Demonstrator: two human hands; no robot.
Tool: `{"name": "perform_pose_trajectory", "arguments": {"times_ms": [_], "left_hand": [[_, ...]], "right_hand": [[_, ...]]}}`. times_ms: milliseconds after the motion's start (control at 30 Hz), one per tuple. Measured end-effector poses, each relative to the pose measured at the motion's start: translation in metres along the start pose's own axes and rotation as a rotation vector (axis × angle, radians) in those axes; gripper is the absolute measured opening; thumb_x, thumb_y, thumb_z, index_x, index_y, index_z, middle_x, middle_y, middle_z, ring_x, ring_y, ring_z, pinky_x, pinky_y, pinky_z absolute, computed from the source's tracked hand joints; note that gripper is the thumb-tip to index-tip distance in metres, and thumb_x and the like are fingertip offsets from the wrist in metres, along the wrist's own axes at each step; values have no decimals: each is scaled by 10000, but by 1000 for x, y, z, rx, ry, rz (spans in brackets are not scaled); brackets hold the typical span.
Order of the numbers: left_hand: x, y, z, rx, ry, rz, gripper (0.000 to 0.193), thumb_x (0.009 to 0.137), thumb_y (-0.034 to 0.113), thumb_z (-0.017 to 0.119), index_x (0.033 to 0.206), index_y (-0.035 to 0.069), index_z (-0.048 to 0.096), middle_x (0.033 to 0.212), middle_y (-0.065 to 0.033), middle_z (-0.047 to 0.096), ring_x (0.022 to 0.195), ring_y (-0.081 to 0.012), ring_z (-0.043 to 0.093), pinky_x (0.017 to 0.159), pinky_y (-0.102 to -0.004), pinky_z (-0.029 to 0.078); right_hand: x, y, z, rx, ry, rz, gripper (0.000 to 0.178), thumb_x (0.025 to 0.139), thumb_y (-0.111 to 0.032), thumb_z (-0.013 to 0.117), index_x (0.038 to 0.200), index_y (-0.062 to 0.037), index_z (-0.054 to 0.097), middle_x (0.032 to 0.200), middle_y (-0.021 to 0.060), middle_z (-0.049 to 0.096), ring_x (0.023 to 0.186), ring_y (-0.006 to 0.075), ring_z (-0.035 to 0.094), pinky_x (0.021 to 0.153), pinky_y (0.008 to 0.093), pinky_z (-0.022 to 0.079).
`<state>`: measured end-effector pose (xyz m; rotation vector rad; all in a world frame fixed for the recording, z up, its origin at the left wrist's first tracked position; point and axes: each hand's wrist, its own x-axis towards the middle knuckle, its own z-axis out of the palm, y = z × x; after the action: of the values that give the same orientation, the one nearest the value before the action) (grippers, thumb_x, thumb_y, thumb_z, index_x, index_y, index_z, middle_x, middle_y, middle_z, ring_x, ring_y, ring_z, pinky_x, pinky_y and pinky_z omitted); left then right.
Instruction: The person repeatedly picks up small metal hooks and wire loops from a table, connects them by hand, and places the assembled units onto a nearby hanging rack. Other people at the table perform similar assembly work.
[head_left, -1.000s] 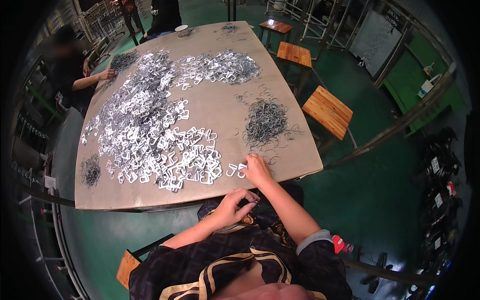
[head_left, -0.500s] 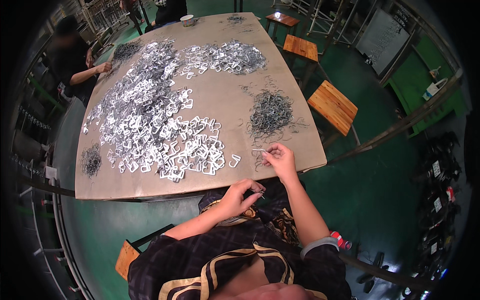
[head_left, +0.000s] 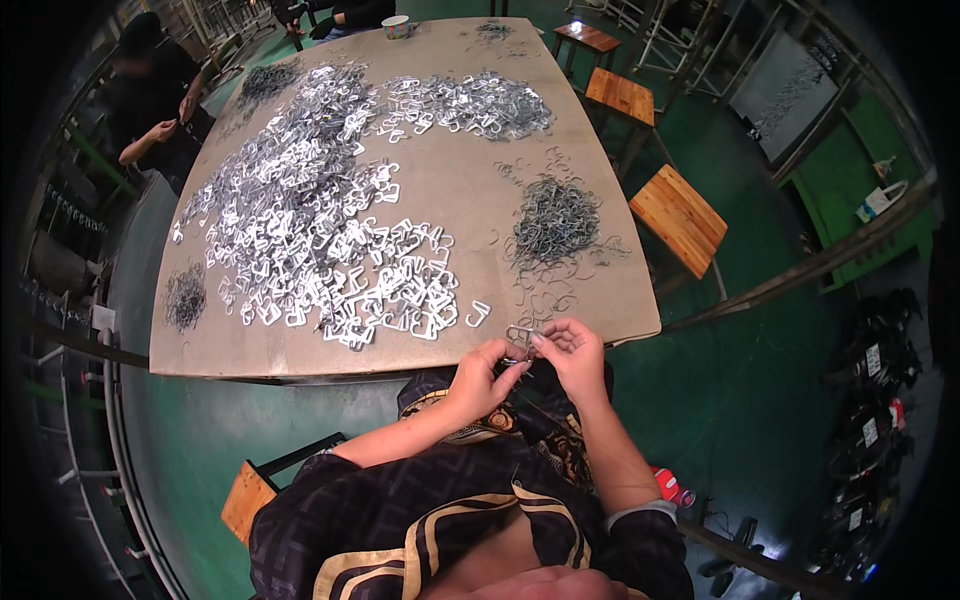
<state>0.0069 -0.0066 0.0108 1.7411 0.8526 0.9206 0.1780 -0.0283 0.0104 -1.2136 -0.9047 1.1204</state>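
At the near edge of the table, my two hands meet with fingertips nearly touching. My right hand (head_left: 572,352) pinches a small pale bent metal hook (head_left: 519,334). Held low beside it, my left hand (head_left: 480,382) is closed with thumb and fingers together; small thin metal bits show at its fingertips, too small to tell apart. Just beyond my hands lies a heap of thin dark wire hooks (head_left: 556,220), some scattered toward me. A large spread of white flat hooks (head_left: 300,240) covers the table's left and middle, with one loose white hook (head_left: 478,313) close to my left hand.
The brown tabletop (head_left: 440,185) also bears small dark wire heaps (head_left: 185,298) and a bowl (head_left: 396,27) at the far end. Across the left side stands a co-worker (head_left: 155,105), hands together. Wooden stools (head_left: 680,218) line the right side; another stool (head_left: 248,500) is at my left.
My right hand has drawn back from beside the dark wire heap to my left hand, bringing the metal hook along. The co-worker's hand has left the table and joined the other.
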Motion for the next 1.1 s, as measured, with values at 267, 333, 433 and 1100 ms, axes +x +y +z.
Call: {"name": "perform_pose_trajectory", "arguments": {"times_ms": [267, 333, 433, 1100], "left_hand": [[-13, -1, 3, 116, -90, 37, 135, 790, 50, 748, 880, 8, 656, 822, -123, 677, 794, -284, 651, 717, -343, 508], [-15, -8, 5, 62, -97, 72, 107, 792, 75, 746, 859, 29, 677, 786, -121, 670, 759, -319, 637, 711, -370, 500], [-11, -18, -6, 64, -65, 15, 88, 789, 77, 742, 853, 41, 693, 805, -123, 677, 778, -320, 643, 728, -373, 504], [58, -49, 19, 1079, -445, 726, 168, 712, 201, 620, 672, 58, 699, 692, -122, 666, 651, -259, 674, 553, -352, 535]], "right_hand": [[-47, -2, 0, -368, 40, -187, 95, 844, 44, 694, 907, 50, 623, 842, 65, 690, 761, 96, 657, 698, 228, 532], [-55, -2, -3, -397, 91, -203, 92, 830, 42, 697, 901, 45, 638, 828, 72, 699, 745, 105, 665, 695, 243, 537], [-63, 4, -9, -376, 180, -209, 98, 806, 24, 713, 885, 28, 657, 788, 84, 704, 700, 121, 671, 680, 265, 541], [-75, 5, -20, -382, 255, -275, 112, 808, 63, 708, 885, 43, 631, 800, 75, 682, 703, 105, 638, 667, 247, 523]]}}
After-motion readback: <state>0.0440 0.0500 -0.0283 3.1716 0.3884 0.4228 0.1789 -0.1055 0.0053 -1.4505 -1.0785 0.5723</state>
